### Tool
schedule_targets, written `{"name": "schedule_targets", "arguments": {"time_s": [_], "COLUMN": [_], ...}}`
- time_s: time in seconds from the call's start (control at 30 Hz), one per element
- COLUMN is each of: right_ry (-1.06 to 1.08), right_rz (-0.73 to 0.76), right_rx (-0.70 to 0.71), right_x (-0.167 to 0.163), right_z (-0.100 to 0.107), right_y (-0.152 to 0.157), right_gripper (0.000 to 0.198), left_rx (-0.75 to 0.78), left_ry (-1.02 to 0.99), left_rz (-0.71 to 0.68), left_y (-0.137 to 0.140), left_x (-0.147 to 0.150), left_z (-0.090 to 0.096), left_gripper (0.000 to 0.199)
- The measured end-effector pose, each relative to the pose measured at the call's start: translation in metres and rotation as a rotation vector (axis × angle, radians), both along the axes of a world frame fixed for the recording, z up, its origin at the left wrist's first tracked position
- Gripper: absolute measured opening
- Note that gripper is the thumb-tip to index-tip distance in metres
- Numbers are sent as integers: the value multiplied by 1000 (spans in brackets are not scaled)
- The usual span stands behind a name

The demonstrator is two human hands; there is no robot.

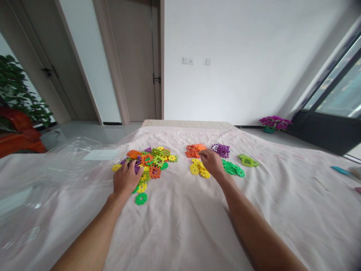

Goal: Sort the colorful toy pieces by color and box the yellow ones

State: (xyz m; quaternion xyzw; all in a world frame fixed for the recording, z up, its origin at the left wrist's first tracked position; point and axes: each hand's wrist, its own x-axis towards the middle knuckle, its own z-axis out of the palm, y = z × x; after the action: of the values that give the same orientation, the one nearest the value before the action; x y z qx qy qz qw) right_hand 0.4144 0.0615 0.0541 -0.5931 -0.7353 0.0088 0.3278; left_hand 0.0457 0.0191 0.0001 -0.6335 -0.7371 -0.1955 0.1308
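Apparently colour-grouped: notched orange plastic squares by right hand, bunched, grip unclear. Left hand loosely spread on mixed multicoloured plastic pieces, left side.

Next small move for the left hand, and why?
I'd probably pinch a purple piece from the mixed pile: the left hand is already at that pile, purple close to its fingers, and a separate purple pile lies beyond the right hand.
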Motion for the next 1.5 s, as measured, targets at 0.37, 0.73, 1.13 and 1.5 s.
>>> {"name": "schedule_targets", "arguments": {"time_s": [0.37, 0.73, 1.13, 1.5], "right_ry": [-253, -511, -470, -424], "right_rz": [897, 821, 804, 836], "right_rx": [-41, 17, 35, 11], "right_x": [-120, -149, -153, -157], "right_z": [-17, -18, -21, -25], "right_y": [-75, -98, -101, -100], "right_gripper": [30, 43, 48, 38], "left_rx": [-7, -8, -17, -14], "left_ry": [4, 6, -4, 4], "left_rz": [8, 22, 18, 14], "left_y": [-4, -3, -2, 1], "left_x": [3, 3, 2, 1], "left_z": [5, 3, 3, -1], "left_gripper": [51, 52, 52, 54]}}
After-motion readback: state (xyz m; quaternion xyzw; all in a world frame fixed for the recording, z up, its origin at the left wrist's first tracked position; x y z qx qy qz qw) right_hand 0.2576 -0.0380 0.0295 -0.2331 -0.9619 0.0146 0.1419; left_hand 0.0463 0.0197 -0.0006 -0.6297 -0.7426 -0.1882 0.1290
